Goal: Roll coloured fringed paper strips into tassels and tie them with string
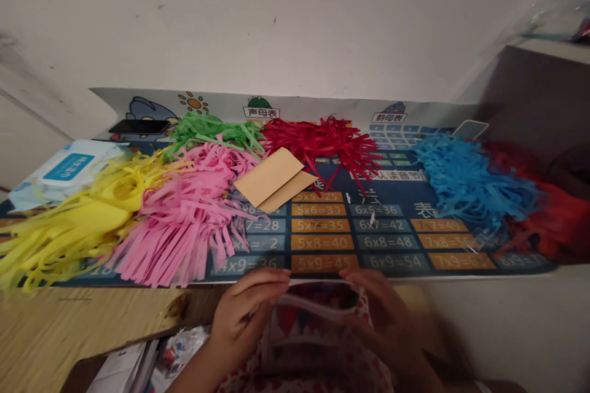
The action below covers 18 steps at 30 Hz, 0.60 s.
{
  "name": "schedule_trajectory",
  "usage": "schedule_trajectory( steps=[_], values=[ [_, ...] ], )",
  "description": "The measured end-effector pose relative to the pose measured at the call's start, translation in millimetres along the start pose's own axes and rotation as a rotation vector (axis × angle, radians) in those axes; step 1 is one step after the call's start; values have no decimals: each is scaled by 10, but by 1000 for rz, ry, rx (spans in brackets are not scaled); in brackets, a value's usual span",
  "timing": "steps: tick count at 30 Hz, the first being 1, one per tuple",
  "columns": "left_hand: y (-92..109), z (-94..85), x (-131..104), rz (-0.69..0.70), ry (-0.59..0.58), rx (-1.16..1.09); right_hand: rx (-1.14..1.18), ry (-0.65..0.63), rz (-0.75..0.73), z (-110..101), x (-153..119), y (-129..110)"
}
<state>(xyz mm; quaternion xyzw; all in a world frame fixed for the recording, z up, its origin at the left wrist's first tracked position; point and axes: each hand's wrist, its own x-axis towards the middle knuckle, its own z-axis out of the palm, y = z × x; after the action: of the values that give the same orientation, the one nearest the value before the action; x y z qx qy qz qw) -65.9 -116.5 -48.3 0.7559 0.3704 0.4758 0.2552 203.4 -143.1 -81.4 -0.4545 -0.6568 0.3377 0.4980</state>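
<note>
At the table's front edge, both my hands are at a clear plastic bag [322,306] whose mouth gapes open between them. The fingers of my left hand [251,301] are closed on the left side of its rim. On the other side, my right hand [382,313] is at the right edge of the rim, its fingers curled and slightly blurred. Colored shapes show dimly through the bag's front; I cannot tell whether they are inside it. Straight ahead, a folded tan paper piece [271,179] lies against pink fringed strips [188,215].
Yellow [106,196], green [207,132], red [322,138] and blue fringe bundles [474,181] cover parts of the printed mat [322,261]. A wipes pack [69,169] and a dark phone [139,127] lie left. Red material [553,221] lies right. Below left stands an open box [124,368].
</note>
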Motion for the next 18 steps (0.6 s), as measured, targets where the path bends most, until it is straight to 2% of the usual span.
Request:
schedule_trajectory(
  steps=[3,7,9,13,18],
  values=[
    [61,27,42,-51,40,-110,174,-75,-19,28,5,-18],
    [168,64,109,-168,86,-101,191,54,87,50,53,-115],
    [212,37,145,-227,42,-3,182,56,168,39,91,-195],
    [258,-59,175,-220,-152,97,82,-96,305,-14,132,-323],
    [298,-84,152,-193,-151,171,92,-85,323,-26,131,-385]
  ],
)
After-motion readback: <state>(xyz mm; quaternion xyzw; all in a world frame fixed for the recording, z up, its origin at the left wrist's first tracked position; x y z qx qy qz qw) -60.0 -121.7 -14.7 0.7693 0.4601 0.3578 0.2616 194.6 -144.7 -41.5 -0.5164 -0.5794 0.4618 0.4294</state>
